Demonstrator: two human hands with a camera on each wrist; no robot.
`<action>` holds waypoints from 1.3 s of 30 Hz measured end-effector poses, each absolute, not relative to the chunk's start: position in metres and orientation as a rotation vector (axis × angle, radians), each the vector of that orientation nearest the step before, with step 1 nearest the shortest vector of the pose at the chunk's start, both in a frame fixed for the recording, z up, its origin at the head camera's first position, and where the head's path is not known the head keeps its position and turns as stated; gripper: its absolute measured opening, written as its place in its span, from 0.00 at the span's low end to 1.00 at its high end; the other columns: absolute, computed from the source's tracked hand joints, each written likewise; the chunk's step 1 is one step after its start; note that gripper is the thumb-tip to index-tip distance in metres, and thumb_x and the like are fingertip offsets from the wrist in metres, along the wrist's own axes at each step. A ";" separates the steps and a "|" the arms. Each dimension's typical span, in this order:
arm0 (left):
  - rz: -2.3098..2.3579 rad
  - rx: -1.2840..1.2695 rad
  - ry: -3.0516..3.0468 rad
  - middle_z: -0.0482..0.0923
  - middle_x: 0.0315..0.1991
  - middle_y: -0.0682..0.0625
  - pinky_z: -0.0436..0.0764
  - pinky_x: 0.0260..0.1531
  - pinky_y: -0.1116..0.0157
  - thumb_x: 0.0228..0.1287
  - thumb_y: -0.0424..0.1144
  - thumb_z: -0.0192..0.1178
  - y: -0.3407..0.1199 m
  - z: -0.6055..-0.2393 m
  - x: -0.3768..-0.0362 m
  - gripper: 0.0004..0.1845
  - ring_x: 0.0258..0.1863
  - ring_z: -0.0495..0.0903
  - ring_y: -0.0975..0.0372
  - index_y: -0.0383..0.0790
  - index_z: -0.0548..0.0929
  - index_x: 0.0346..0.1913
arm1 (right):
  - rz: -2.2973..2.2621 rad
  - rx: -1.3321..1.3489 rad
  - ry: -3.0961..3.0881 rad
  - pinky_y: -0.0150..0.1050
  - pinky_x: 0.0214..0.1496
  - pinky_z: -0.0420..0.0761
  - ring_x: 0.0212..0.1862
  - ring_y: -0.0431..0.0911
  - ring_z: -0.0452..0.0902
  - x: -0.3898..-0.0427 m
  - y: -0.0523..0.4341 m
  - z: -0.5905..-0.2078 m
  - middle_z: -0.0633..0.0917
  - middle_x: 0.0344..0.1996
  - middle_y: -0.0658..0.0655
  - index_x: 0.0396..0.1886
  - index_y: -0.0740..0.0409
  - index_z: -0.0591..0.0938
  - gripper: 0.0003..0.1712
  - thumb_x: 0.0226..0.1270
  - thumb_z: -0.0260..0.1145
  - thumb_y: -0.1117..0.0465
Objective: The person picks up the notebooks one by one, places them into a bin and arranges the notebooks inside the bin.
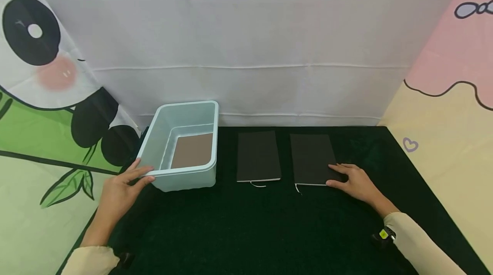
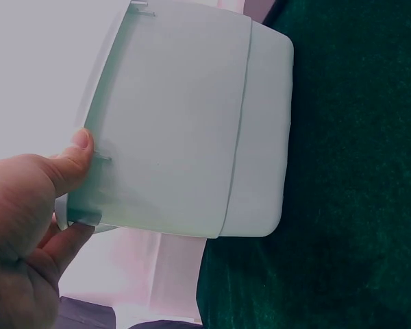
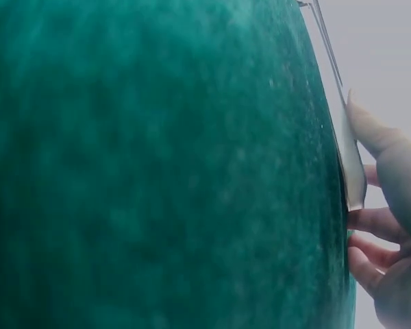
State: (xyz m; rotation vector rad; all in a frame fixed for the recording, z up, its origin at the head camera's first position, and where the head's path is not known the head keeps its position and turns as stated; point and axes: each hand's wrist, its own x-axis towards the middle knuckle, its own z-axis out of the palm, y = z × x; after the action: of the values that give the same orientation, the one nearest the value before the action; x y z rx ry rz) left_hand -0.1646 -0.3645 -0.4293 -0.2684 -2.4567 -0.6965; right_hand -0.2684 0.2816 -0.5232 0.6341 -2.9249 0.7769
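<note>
At the front left corner of a pale blue plastic bin (image 1: 192,177), my left hand (image 1: 119,189) grips the rim. The left wrist view shows the thumb on the outside of the bin wall (image 2: 171,123) and fingers curled at the corner. Inside the bin lies a flat brown-grey rectangle (image 1: 192,150). My right hand (image 1: 356,183) holds the near right corner of a black notebook (image 1: 313,157), which lies flat with a white ribbon at its near edge. In the right wrist view the thumb lies along the notebook's pale page edge (image 3: 335,103), other fingers around the corner.
A second black notebook (image 1: 258,155) with a white ribbon lies between the bin and the held one. All stand on a dark green cloth-covered table (image 1: 246,223). A white curtain (image 1: 262,52) hangs behind, with printed cloths at both sides.
</note>
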 end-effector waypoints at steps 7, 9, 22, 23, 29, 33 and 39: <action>-0.709 -0.278 -2.443 0.79 0.59 0.29 0.59 0.14 0.71 0.53 0.28 0.76 -0.364 -0.429 -0.164 0.16 0.29 0.87 0.40 0.35 0.91 0.47 | 0.811 0.595 -2.946 0.71 0.64 0.67 0.68 0.73 0.68 -0.267 0.278 -0.522 0.73 0.67 0.77 0.69 0.59 0.78 0.40 0.65 0.72 0.40; -0.714 -0.278 -2.442 0.79 0.59 0.29 0.59 0.14 0.72 0.53 0.28 0.76 -0.364 -0.429 -0.164 0.16 0.31 0.87 0.38 0.35 0.91 0.47 | 0.834 0.576 -2.963 0.71 0.64 0.66 0.69 0.74 0.67 -0.266 0.277 -0.521 0.72 0.68 0.77 0.69 0.60 0.77 0.40 0.66 0.72 0.40; -0.713 -0.267 -2.452 0.78 0.59 0.29 0.59 0.14 0.72 0.55 0.29 0.76 -0.365 -0.430 -0.164 0.15 0.32 0.86 0.38 0.35 0.91 0.48 | 0.845 0.469 -2.993 0.71 0.66 0.64 0.69 0.73 0.66 -0.262 0.264 -0.516 0.73 0.67 0.77 0.69 0.62 0.77 0.43 0.65 0.72 0.38; -0.709 -0.270 -2.449 0.78 0.59 0.29 0.59 0.14 0.72 0.54 0.29 0.76 -0.365 -0.430 -0.164 0.16 0.31 0.87 0.38 0.35 0.91 0.47 | 0.863 0.459 -2.994 0.70 0.65 0.66 0.68 0.72 0.68 -0.262 0.263 -0.515 0.73 0.67 0.77 0.69 0.62 0.77 0.42 0.65 0.72 0.39; -0.698 -0.272 -2.447 0.78 0.59 0.29 0.58 0.14 0.72 0.54 0.29 0.76 -0.365 -0.429 -0.164 0.16 0.29 0.86 0.39 0.35 0.90 0.47 | 0.972 0.314 -3.027 0.64 0.61 0.72 0.60 0.64 0.76 -0.261 0.255 -0.511 0.72 0.69 0.76 0.70 0.62 0.76 0.41 0.64 0.75 0.44; -0.715 -0.263 -2.453 0.78 0.60 0.29 0.62 0.15 0.72 0.55 0.29 0.76 -0.364 -0.429 -0.164 0.16 0.36 0.86 0.35 0.35 0.90 0.48 | 1.048 0.202 -3.028 0.66 0.63 0.70 0.66 0.68 0.72 -0.259 0.251 -0.510 0.70 0.70 0.76 0.71 0.61 0.75 0.42 0.63 0.76 0.45; -0.717 -0.264 -2.450 0.78 0.60 0.29 0.60 0.14 0.72 0.54 0.29 0.76 -0.365 -0.430 -0.164 0.16 0.34 0.86 0.36 0.35 0.90 0.48 | 1.135 0.087 -3.021 0.67 0.65 0.67 0.70 0.71 0.66 -0.256 0.244 -0.507 0.69 0.71 0.76 0.71 0.62 0.74 0.42 0.63 0.77 0.48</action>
State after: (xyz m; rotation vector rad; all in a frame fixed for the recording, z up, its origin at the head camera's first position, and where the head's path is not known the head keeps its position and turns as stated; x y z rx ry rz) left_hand -0.1636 -0.3649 -0.4296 -0.2639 -2.4497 -0.7169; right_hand -0.2562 0.2441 -0.5073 0.0874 -3.0208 1.1347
